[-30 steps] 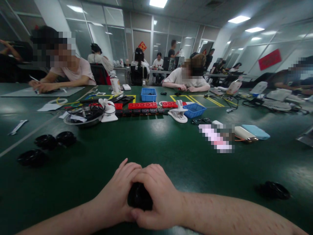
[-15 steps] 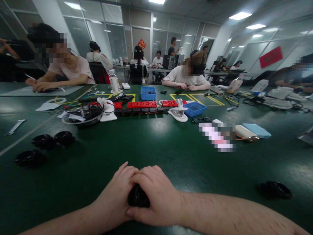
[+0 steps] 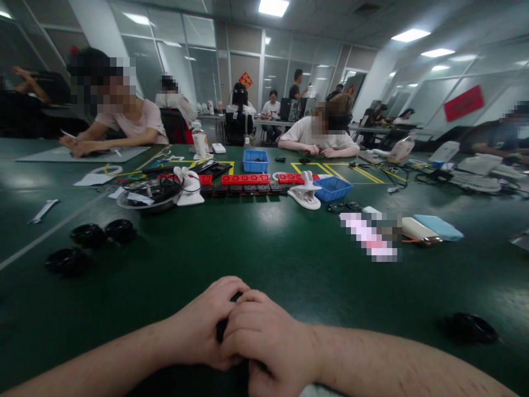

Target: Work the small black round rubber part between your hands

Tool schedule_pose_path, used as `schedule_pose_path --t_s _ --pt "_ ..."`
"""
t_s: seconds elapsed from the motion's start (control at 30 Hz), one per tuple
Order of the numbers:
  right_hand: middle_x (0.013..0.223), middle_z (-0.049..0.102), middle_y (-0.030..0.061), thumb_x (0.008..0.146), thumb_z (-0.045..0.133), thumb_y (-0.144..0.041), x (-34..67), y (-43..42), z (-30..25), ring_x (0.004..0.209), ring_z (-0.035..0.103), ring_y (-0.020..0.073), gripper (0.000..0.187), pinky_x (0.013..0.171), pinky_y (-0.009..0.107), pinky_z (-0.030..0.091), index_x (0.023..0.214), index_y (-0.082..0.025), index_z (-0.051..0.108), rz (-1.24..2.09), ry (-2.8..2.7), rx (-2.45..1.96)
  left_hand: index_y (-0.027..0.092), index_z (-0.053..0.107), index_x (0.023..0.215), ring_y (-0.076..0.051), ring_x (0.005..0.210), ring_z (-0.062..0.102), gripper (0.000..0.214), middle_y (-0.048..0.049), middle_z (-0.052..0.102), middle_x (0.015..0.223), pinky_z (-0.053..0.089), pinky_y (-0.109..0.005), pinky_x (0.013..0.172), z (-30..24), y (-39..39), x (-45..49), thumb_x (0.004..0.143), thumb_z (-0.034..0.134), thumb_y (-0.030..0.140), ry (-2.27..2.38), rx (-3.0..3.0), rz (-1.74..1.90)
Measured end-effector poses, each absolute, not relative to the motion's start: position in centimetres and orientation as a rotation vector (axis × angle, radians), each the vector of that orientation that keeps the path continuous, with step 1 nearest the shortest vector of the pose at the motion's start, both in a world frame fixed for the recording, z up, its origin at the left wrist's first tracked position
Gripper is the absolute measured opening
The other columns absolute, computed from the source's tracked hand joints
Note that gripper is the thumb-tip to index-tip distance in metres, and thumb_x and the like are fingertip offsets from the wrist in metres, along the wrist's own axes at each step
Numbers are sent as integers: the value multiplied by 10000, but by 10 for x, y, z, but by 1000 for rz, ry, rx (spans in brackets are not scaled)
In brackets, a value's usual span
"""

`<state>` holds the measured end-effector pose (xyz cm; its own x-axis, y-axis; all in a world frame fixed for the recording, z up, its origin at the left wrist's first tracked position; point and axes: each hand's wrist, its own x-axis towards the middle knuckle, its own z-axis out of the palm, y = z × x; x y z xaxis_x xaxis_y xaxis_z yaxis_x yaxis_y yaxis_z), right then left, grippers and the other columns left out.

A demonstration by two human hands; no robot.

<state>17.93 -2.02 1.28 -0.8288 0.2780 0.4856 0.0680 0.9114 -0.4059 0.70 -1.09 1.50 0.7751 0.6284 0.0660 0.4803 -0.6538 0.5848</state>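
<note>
My left hand (image 3: 209,320) and my right hand (image 3: 266,333) meet low in the middle of the view. Their fingers are closed around a glossy black bundle (image 3: 221,331), mostly hidden between the palms. It looks like the black coiled bundles on the table, but its exact kind is unclear. Three such bundles lie to the left: a near one (image 3: 68,262), a middle one (image 3: 87,236) and a far one (image 3: 120,230). Another black coil (image 3: 469,328) rests at the right, beyond my right forearm.
Across the green table (image 3: 231,242) stand red and black socket strips (image 3: 246,180), white clip stands (image 3: 306,193), blue bins (image 3: 333,189) and a bowl of cables (image 3: 151,201). A wrench (image 3: 43,211) lies left, a light-blue pouch (image 3: 438,227) right. Several people sit opposite.
My right hand's fingers have curled further over the black bundle, so less of it shows. The hands have shifted slightly apart at the top. The view has tilted and moved a little.
</note>
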Motion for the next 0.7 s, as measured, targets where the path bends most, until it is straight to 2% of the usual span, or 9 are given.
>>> schedule_pose_path --t_s 0.1,0.23,0.3,0.4,0.47,0.53,0.6,0.63,0.7 --pt "818 603 33 650 406 -276 181 -22 19 864 525 170 257 883 350 374 855 -180 529 402 -2440 -309 227 583 1031 -252 986 482 539 -27 517 1045 396 -389 926 14 -10 7 512 726 243 831 2379 385" --pt "892 591 72 697 557 -508 180 -26 27 786 524 202 406 690 343 414 911 -162 551 230 -2506 -790 211 571 1038 -253 984 483 551 -45 508 1056 407 -383 912 9 -9 4 535 769 317 855 2350 398" --pt "822 601 56 685 607 -515 179 -27 29 703 527 191 415 621 321 413 894 -159 562 155 -2619 -910 205 584 1009 -257 992 481 551 -47 500 1067 411 -380 910 6 -9 3 500 781 278 868 2363 389" --pt "713 579 30 744 578 -417 182 -27 36 638 517 167 279 551 279 414 830 -151 568 64 -2669 -720 226 601 970 -260 996 483 547 -20 494 1075 408 -379 918 4 -9 2 450 771 228 856 2394 394" --pt "763 569 42 825 485 -397 188 -25 45 648 507 156 267 537 262 423 867 -144 560 34 -2533 -499 256 586 1013 -262 995 487 543 -1 491 1080 419 -383 905 4 -9 2 494 743 271 858 2393 393" --pt "933 546 80 897 398 -381 195 -23 53 739 513 157 296 615 269 457 1026 -142 516 20 -2333 -376 280 549 1084 -263 1014 482 553 5 487 1104 425 -385 903 5 -10 2 553 703 277 867 2378 406" --pt "1083 474 99 896 428 -297 200 -17 54 931 502 178 245 777 299 465 1099 -166 466 87 -2198 -421 274 550 1079 -263 1039 476 526 -5 485 1127 418 -384 915 7 -10 2 574 690 227 883 2358 416" --pt "1127 441 101 869 465 -250 201 -13 50 1018 476 195 229 831 319 453 1088 -181 461 165 -2160 -508 259 563 1050 -261 1042 476 507 -14 489 1123 416 -382 917 8 -11 2 565 697 200 892 2348 411" --pt "1090 433 80 786 528 -192 199 -4 36 1013 475 187 163 846 328 448 940 -191 476 406 -2056 -748 226 581 979 -253 1030 483 447 -29 505 1092 415 -376 916 10 -11 3 554 704 158 914 2331 382"
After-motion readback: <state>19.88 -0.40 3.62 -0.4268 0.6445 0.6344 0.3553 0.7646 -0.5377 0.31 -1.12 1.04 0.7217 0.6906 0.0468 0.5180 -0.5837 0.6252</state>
